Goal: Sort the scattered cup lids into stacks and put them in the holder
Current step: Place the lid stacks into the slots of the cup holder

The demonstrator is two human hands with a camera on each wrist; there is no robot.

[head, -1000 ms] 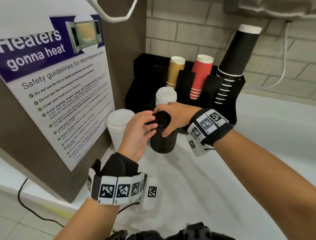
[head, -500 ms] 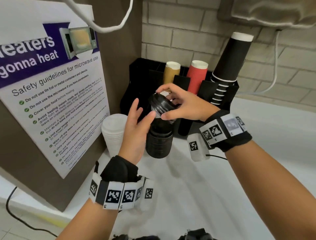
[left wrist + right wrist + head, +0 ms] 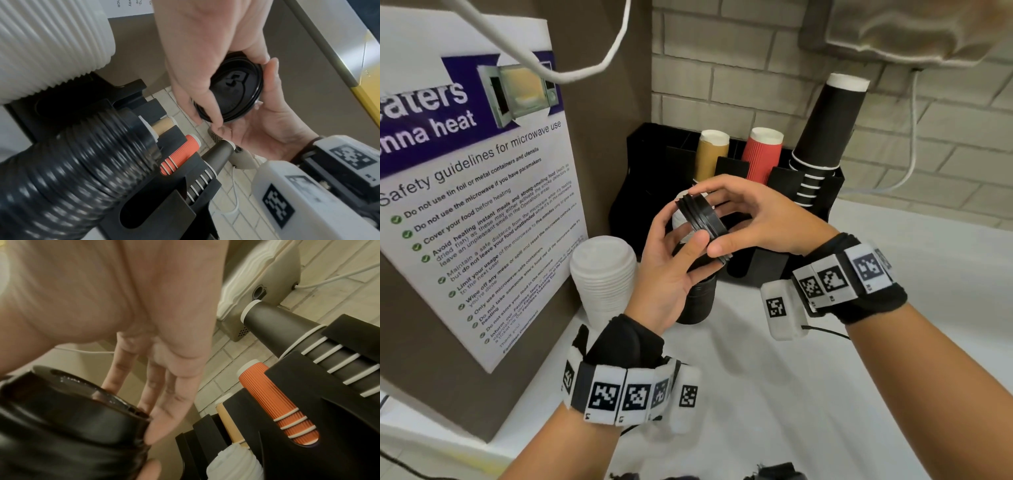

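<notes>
Lifted off the black stack (image 3: 697, 301), few black lids (image 3: 702, 219) pinched by both hands' fingers (image 3: 690, 245).

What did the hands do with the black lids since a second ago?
The right hand lifted a few black lids off the tall black stack and tilted them on edge. The left hand came up and now holds them too. The white lid stack and the holder stayed put.

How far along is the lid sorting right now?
Sorted so far: a tall white lid stack and a black lid stack stand on the counter, with more white lids in the black holder. In hand: both hands grip a few black lids. Left: moving both counter stacks into the holder.
</notes>
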